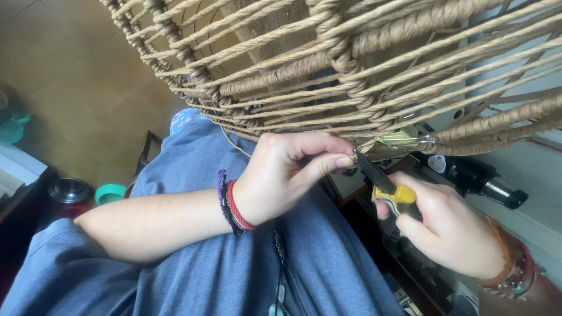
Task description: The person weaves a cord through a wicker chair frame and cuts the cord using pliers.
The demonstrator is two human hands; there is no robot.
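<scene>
Under the woven cord frame (351, 70), pliers (386, 187) between both hands.

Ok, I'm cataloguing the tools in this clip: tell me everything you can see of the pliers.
The pliers are slim, with dark narrow jaws and yellow-and-black grips. The right hand wraps the handles, hiding most of them. They slant up and left, the tip meeting a strand end pinched by the left hand's thumb and forefinger, just under the woven cord basket. Whether the jaws actually bite the strand cannot be told.
</scene>
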